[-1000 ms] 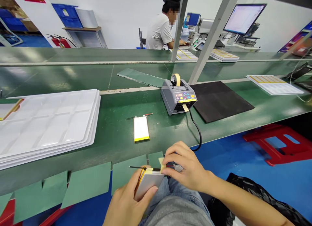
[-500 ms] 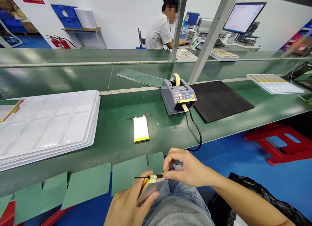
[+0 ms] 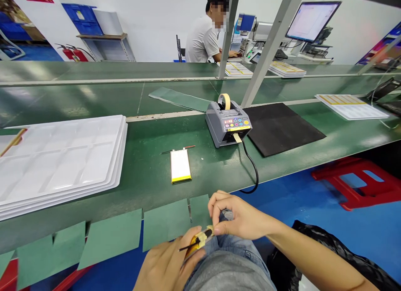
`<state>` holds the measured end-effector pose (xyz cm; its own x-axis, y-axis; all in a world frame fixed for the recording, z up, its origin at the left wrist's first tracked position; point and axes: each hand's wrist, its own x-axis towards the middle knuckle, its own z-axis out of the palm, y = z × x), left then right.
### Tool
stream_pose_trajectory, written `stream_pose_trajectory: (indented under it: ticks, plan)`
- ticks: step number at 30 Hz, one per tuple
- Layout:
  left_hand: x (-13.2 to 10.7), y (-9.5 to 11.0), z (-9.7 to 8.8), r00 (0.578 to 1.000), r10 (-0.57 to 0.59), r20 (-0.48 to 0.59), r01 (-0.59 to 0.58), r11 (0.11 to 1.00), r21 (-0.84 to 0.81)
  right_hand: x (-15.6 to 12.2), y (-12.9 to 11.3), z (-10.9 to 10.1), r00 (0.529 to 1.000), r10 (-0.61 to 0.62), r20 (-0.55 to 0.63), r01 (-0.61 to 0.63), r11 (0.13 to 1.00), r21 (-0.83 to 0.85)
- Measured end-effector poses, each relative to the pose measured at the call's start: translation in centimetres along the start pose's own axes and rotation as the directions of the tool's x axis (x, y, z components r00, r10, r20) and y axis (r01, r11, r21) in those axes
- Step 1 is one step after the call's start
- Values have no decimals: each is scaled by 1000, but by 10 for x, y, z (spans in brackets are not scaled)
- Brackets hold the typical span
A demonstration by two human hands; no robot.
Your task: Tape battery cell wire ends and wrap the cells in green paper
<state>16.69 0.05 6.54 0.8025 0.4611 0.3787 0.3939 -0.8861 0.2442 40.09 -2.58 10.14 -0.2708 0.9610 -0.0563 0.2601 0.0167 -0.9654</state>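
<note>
Left hand is closed on a pouch cell, held tilted above the jeans and largely hidden by the fingers. Right hand has thumb and fingers pinched together on yellow tape at the cell's end, beside a black wire. Judged step: securing the wire to the cell with tape. The next move calls for pressing the tape flat while keeping the wire in line. Green sheets hang from the edge of the green bench. On the bench lie a second cell, a tape dispenser, stacked white trays and a black mat. A co-worker sits beyond.
</note>
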Motion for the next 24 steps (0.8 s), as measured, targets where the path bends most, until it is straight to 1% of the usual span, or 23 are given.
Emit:
stream_pose_trajectory:
  ticks: [2, 3, 4, 5, 6, 8, 9, 10, 12, 14, 15, 17, 18, 19, 20, 22, 24]
  plan:
    - [-3, -2, 1, 998, 40, 43, -39, 999, -14, 3, 6, -2, 994, 76, 74, -85, 989, 124]
    - [-5, -2, 1, 998, 45, 51, -44, 999, -21, 4, 9, -2, 991, 104, 89, -118, 979, 168]
    - [-6, -2, 2, 998, 40, 47, -39, 999, -27, 4, 11, -1, 990, 116, 83, -130, 972, 196]
    - [-7, -2, 4, 999, 17, 27, -16, 999, -37, 3, 14, 2, 993, 108, 56, -117, 973, 201]
    - [-7, -1, 5, 1000, -29, 4, 29, 998, -56, 1, 15, 5, 997, 81, 8, -81, 979, 185]
    - [-6, 4, 9, 983, -180, -20, 176, 976, -130, -5, 17, 12, 993, -5, -120, 20, 992, 122]
    - [-5, 7, 11, 962, -272, -12, 266, 948, -177, -8, 17, 16, 985, -39, -171, 56, 994, 94]
    - [-5, 11, 14, 932, -362, 13, 355, 908, -224, -13, 17, 20, 976, -55, -212, 72, 994, 77]
    - [-7, 21, 23, 856, -507, 101, 513, 805, -298, -22, 19, 29, 966, -19, -259, 47, 994, 102]
    - [-14, 31, 34, 759, -613, 220, 649, 685, -330, -32, 25, 38, 956, 102, -276, -43, 977, 211]
    - [-20, 36, 41, 704, -653, 280, 709, 623, -330, -37, 30, 43, 948, 175, -264, -93, 950, 297]
    - [-33, 44, 55, 598, -702, 387, 801, 499, -331, -46, 44, 56, 933, 306, -192, -175, 848, 501]
    - [-38, 47, 62, 556, -710, 432, 829, 439, -346, -49, 53, 63, 923, 353, -154, -201, 782, 590]
    - [-43, 50, 69, 527, -709, 469, 845, 380, -376, -52, 61, 69, 911, 392, -125, -218, 718, 661]
    - [-46, 51, 75, 513, -702, 494, 847, 320, -426, -54, 69, 76, 894, 433, -115, -228, 661, 715]
    - [-47, 52, 85, 505, -696, 510, 809, 175, -562, -55, 83, 86, 838, 532, -123, -241, 562, 792]
    - [-41, 48, 90, 490, -690, 533, 732, -6, -681, -51, 92, 92, 784, 610, -116, -242, 471, 848]
